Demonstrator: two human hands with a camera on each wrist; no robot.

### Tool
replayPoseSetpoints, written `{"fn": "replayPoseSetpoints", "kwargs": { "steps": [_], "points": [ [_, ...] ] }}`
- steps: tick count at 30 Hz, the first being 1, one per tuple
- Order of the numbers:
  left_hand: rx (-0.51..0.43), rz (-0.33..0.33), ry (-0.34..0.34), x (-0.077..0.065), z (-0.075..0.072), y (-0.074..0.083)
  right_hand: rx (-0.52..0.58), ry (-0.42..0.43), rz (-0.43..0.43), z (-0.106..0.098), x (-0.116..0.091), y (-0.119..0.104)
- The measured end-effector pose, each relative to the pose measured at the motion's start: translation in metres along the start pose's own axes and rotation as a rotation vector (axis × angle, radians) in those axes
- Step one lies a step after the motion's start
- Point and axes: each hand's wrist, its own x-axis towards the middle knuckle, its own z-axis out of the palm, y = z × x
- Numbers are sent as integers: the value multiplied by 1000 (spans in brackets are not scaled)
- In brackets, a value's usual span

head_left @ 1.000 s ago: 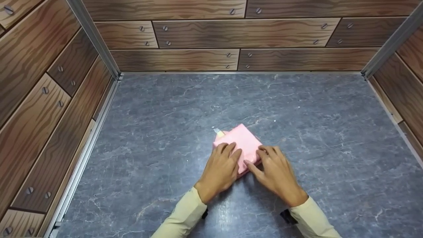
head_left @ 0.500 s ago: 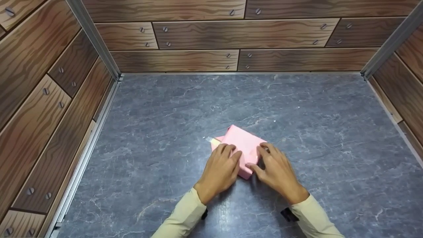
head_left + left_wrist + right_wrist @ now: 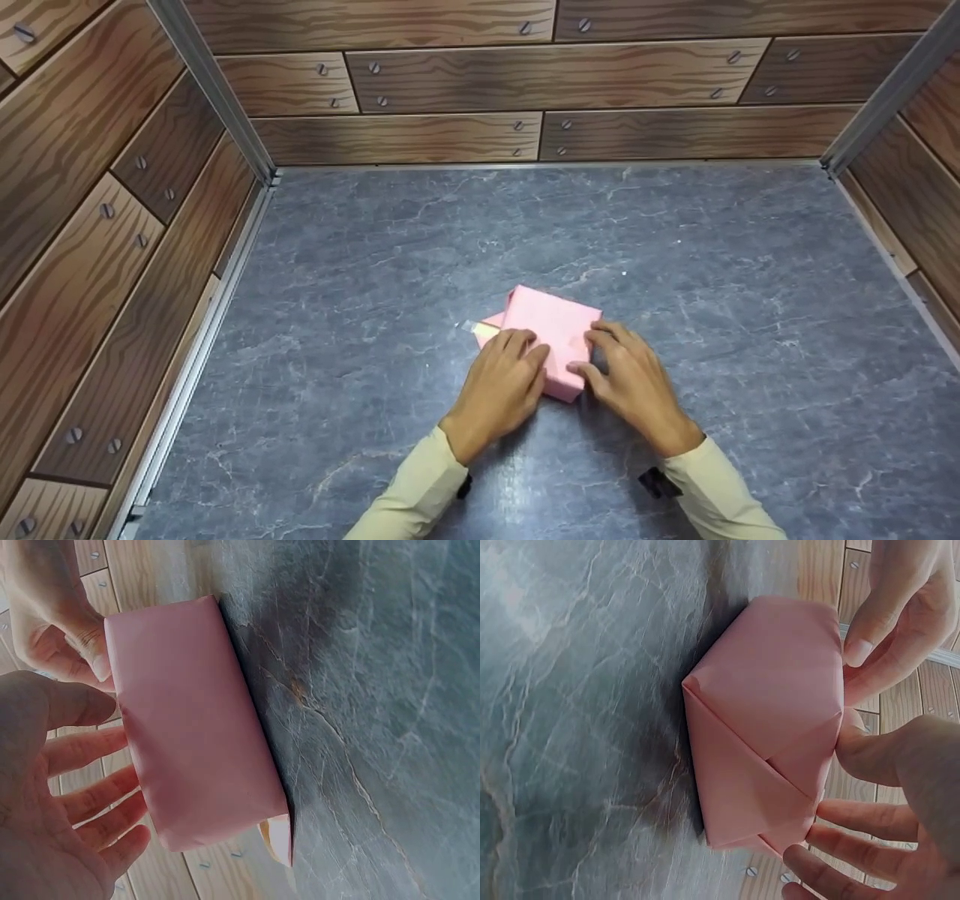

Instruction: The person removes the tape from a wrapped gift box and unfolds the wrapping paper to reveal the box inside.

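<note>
A box wrapped in pink paper [image 3: 551,322] sits on the grey marbled surface, its near side wall showing below the hands in the head view. My left hand [image 3: 500,379] rests its fingertips on the left part of the box's top. On the right, my right hand [image 3: 634,382] touches the top near the edge with thumb and fingers spread apart. Overlapping folds of the pink paper [image 3: 742,780] cross one end of the box in the right wrist view. From the far left side a flap with a pale yellow strip [image 3: 484,329] and a clear tape end sticks out.
Wood-patterned panels [image 3: 450,79] wall in the back and both sides. A metal rail [image 3: 199,345] runs along the left edge of the grey surface [image 3: 375,247]. Tiny white specks lie beyond the box on the right.
The box has turned counterclockwise between the hands, its far corner swinging left and the taped flap moving left and nearer. Both hands stay nearly in place; the right thumb has shifted slightly right.
</note>
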Motion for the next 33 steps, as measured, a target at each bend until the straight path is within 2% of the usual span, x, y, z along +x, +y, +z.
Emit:
{"fn": "replayPoseSetpoints", "kwargs": {
  "steps": [11,21,26,29,33],
  "points": [
    [-19,-14,4,2,0,0,29,-31,-24,-1,5,7],
    [-54,-30,-116,7,1,-4,34,-76,-25,-2,7,11],
    [-91,-42,-137,5,2,-5,40,-79,-30,-3,8,12],
    [-97,-50,-147,5,2,-6,42,-39,-29,-2,9,11],
    [-91,-55,-166,6,1,-5,31,69,-21,2,14,6]
  ]
}}
